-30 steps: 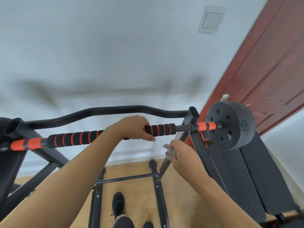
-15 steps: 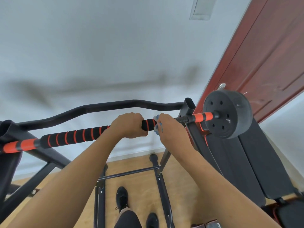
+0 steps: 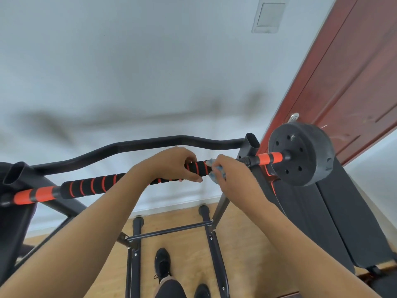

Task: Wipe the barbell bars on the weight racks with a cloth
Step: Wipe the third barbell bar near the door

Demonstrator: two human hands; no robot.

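**Right hand [image 3: 233, 177] wraps the cloth [image 3: 217, 171] onto the bar**

At centre frame we see its fingers curled round a light blue cloth, clamping it against the barbell bar [image 3: 92, 186]. The cloth sits at the right end of the black foam grip with orange rings, and only a small fold shows past the knuckles. Just to the left, the left hand [image 3: 171, 164] grips the same foam, fingers over the top and thumb underneath, close beside the cloth.

Moving outward, the bar runs from the left edge across to the right of centre. There it crosses the rack upright [image 3: 251, 145] and carries an orange sleeve [image 3: 269, 157] and a black weight plate [image 3: 300, 153]. A curved black crossbar [image 3: 129, 145] spans the rack behind it. At lower centre are the rack's floor frame [image 3: 171, 230], a wooden floor [image 3: 247, 244] and a black shoe [image 3: 162, 263]. A black padded bench [image 3: 322, 222] fills the lower right, and a red-brown door [image 3: 354, 72] the upper right.

We judge the wiping to be at an early or middle stage. The cloth is on one short stretch only, while the long foam run to the left, both orange sleeves and any other bars look left to do. No surface shows plainly whether it has been wiped.

We can read no brand, label or writing anywhere. The plate and the foam are unmarked as far as we can tell.
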